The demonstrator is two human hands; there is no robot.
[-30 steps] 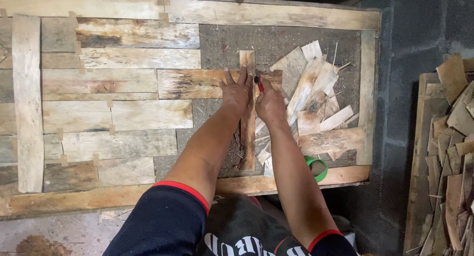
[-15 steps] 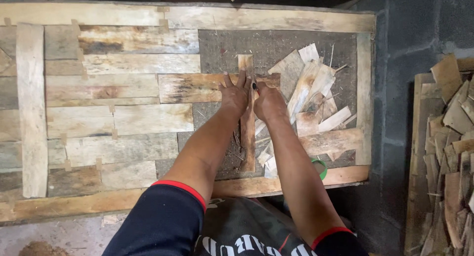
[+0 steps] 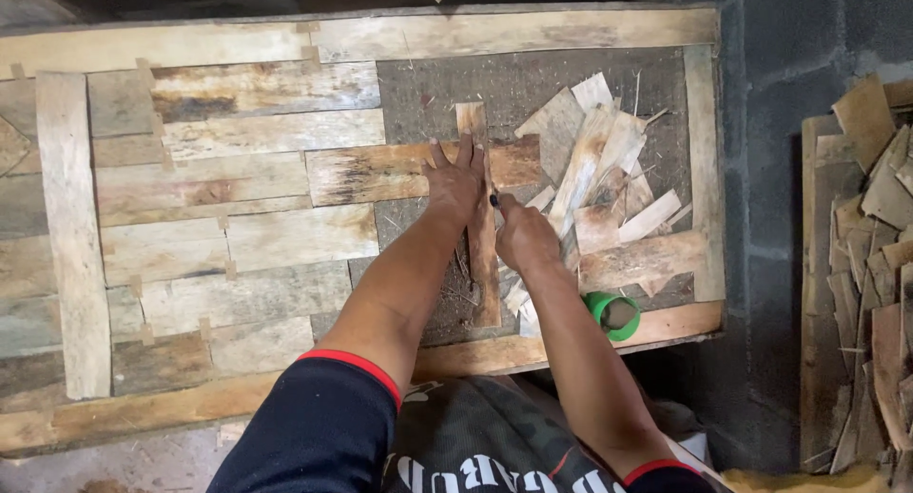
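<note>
Head view, looking down. A large board (image 3: 533, 89) with a grey, fibrous face fills most of the frame, edged by pale wooden border strips (image 3: 514, 35) along the top, right and bottom. Its left two-thirds is covered by veneer pieces (image 3: 238, 179) laid in horizontal rows and joined with small tape tabs; the upper right of the board is bare. At the far right of the frame, apart from the board, a stack of scrap veneer (image 3: 870, 265) leans against a dark block wall (image 3: 770, 170). On the right part of the board lies a loose pile of offcuts (image 3: 599, 170), overlapping at several angles. At centre, a narrow vertical strip (image 3: 483, 265) runs from above the hands down toward the bottom border, crossing a horizontal piece (image 3: 371, 170). The left hand (image 3: 455, 177) lies flat, fingers spread, pressing on the strip and the horizontal piece where they cross. The right hand (image 3: 523, 234) is closed in a fist just right of the strip around a small dark tool (image 3: 494, 199), whose tip shows at the strip's edge; its kind cannot be told. A green tape roll (image 3: 613, 312) sits at lower right, touching the bottom border.
</note>
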